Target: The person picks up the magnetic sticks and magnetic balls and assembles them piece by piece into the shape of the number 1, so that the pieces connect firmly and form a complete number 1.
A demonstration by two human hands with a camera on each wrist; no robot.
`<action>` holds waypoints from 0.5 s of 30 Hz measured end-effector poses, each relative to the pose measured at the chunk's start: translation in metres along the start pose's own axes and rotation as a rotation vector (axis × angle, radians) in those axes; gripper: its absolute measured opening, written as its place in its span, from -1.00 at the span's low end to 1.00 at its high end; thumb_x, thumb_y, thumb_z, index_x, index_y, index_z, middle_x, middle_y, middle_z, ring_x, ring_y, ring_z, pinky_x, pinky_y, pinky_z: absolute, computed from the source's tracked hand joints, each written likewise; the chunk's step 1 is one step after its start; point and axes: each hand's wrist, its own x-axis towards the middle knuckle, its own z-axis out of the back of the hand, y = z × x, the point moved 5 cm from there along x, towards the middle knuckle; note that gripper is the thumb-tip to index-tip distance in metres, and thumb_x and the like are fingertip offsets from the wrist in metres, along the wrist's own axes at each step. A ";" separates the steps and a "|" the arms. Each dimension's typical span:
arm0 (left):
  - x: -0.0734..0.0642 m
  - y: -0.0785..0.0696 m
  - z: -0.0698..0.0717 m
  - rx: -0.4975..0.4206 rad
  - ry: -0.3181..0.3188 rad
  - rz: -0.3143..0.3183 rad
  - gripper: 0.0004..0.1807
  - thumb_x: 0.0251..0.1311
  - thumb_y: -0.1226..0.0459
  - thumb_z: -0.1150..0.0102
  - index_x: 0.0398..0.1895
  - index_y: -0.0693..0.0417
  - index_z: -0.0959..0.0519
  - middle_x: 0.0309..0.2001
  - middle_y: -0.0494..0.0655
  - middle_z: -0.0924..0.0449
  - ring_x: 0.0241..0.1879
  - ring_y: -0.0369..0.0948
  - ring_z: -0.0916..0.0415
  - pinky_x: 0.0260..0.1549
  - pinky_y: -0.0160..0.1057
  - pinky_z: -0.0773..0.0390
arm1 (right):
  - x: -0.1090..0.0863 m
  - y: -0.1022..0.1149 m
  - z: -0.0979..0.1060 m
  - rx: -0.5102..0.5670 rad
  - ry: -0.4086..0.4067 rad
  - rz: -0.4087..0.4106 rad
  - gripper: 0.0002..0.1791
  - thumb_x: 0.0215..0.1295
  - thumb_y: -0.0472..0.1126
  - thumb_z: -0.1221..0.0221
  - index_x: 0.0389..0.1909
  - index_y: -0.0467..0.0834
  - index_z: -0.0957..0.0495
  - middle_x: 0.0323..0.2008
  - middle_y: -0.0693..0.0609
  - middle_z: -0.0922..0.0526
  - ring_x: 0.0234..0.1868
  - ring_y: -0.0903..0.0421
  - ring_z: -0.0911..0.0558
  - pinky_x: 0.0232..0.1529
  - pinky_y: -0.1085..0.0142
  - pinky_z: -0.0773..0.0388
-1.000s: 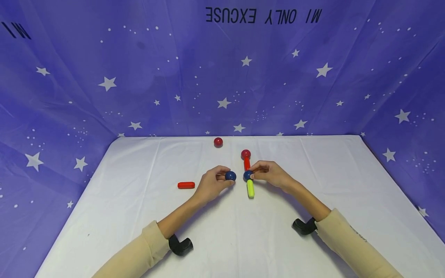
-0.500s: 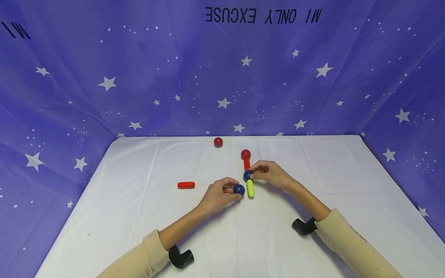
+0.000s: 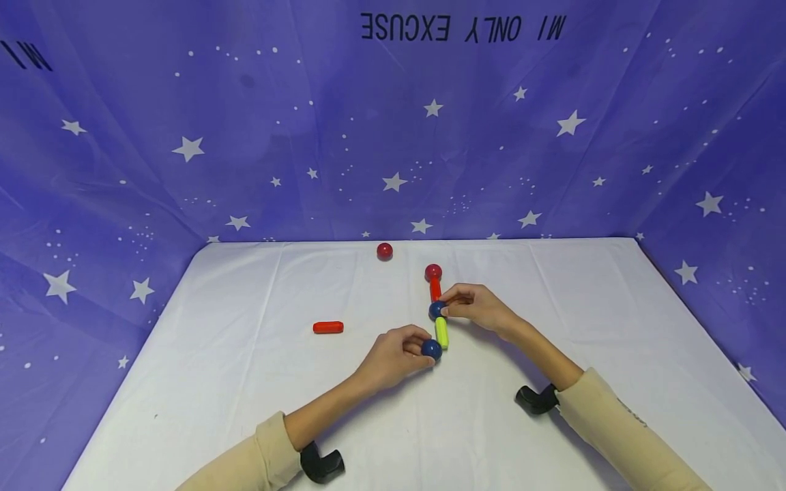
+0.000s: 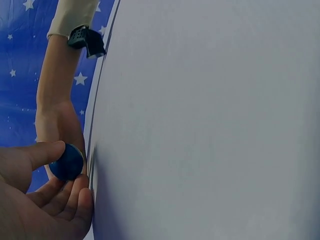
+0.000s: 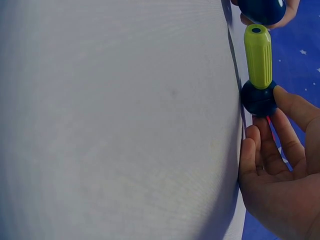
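Note:
Between thumb and fingers my left hand (image 3: pixel 396 356) pinches a blue ball (image 3: pixel 432 349), also seen in the left wrist view as a dark blue ball (image 4: pixel 69 164). This ball is right by the free end of a yellow-green rod (image 3: pixel 442 333); whether they touch I cannot tell. My right hand (image 3: pixel 480 310) grips a second blue ball (image 3: pixel 437 310), which joins the yellow-green rod to a red rod (image 3: pixel 435 288). A red ball (image 3: pixel 432 273) caps the far end of that red rod. In the right wrist view, the yellow-green rod (image 5: pixel 259 57) shows a hole in its end.
A loose red rod (image 3: pixel 328 327) lies on the white tablecloth (image 3: pixel 258 382), left of my left hand. Toward the back edge sits a loose red ball (image 3: pixel 384 251). Purple starry cloth (image 3: pixel 344 150) hangs behind and at both sides. Black wrist-worn devices (image 3: pixel 536 400) stick out near both sleeves.
My left hand has carried its blue ball rightward and nearer to me, from beside the joined blue ball to the yellow-green rod's near end. The right hand has kept its place.

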 end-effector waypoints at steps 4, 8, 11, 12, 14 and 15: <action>0.000 -0.001 -0.005 0.000 0.011 -0.015 -0.68 0.13 0.36 -0.44 -0.05 0.20 -0.62 -0.30 -0.17 -0.68 -0.28 -0.27 -0.62 -0.28 -0.36 -0.59 | 0.000 0.000 0.000 0.001 -0.002 -0.003 -0.74 0.30 -0.24 -0.31 -0.03 -0.25 -0.65 -0.18 -0.09 -0.69 -0.13 -0.07 -0.59 0.00 0.15 -0.49; 0.000 -0.002 -0.009 0.013 0.010 -0.035 -0.68 0.11 0.37 -0.45 -0.06 0.20 -0.63 -0.30 -0.17 -0.68 -0.29 -0.29 -0.62 -0.28 -0.37 -0.59 | 0.000 0.000 -0.001 0.003 -0.002 -0.001 -0.74 0.30 -0.24 -0.31 -0.04 -0.24 -0.65 -0.18 -0.08 -0.69 -0.13 -0.06 -0.59 -0.02 0.17 -0.49; 0.001 -0.002 -0.010 0.034 0.006 -0.045 -0.69 0.10 0.38 -0.45 -0.07 0.18 -0.63 -0.31 -0.18 -0.67 -0.30 -0.30 -0.61 -0.29 -0.38 -0.58 | 0.000 0.000 -0.001 0.003 0.000 0.002 -0.74 0.29 -0.23 -0.31 -0.04 -0.24 -0.65 -0.18 -0.07 -0.70 -0.13 -0.05 -0.60 -0.02 0.18 -0.50; 0.001 -0.003 -0.011 0.039 0.006 -0.047 -0.69 0.10 0.38 -0.45 -0.07 0.18 -0.63 -0.31 -0.18 -0.67 -0.31 -0.30 -0.60 -0.29 -0.38 -0.58 | 0.000 0.000 -0.001 0.003 -0.001 0.001 -0.74 0.29 -0.24 -0.31 -0.04 -0.24 -0.65 -0.18 -0.07 -0.70 -0.13 -0.05 -0.60 -0.02 0.18 -0.50; 0.001 -0.004 -0.011 0.049 0.006 -0.052 -0.68 0.09 0.38 -0.46 -0.07 0.18 -0.63 -0.31 -0.18 -0.66 -0.31 -0.30 -0.59 -0.29 -0.39 -0.58 | 0.000 0.000 -0.001 0.003 -0.004 -0.002 -0.75 0.29 -0.24 -0.31 -0.04 -0.23 -0.66 -0.19 -0.08 -0.70 -0.13 -0.06 -0.59 -0.02 0.17 -0.49; 0.001 -0.005 -0.012 0.052 0.007 -0.054 -0.68 0.09 0.39 -0.46 -0.07 0.18 -0.62 -0.31 -0.17 -0.66 -0.31 -0.29 -0.59 -0.29 -0.39 -0.58 | 0.000 0.000 -0.001 0.001 -0.005 -0.002 -0.75 0.29 -0.24 -0.31 -0.04 -0.23 -0.66 -0.18 -0.08 -0.70 -0.13 -0.06 -0.59 -0.02 0.16 -0.49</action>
